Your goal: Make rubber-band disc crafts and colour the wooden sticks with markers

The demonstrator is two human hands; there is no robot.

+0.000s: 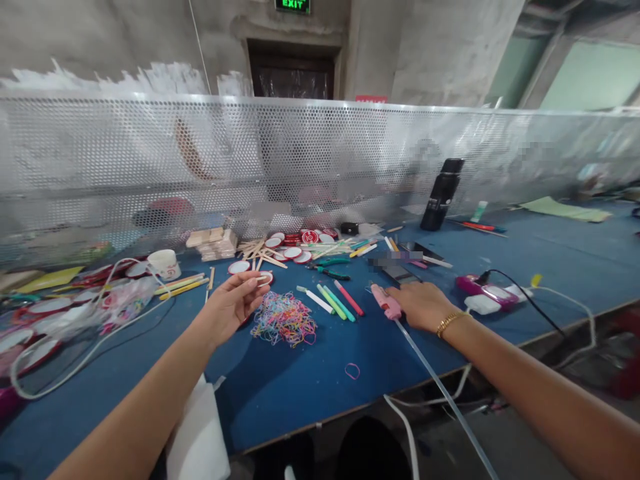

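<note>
Left hand [234, 303] pinches a pale piece [263, 278]; right hand [423, 305] is at the glue gun [388, 304], grip unclear — a loose hold could let it knock the pens [349, 298]

Lit sign [293, 5] — green "EXIT".

a pink glue gun [386, 304] (clear stick [440, 383] trailing) points across blue tabletop [310, 393].
</note>
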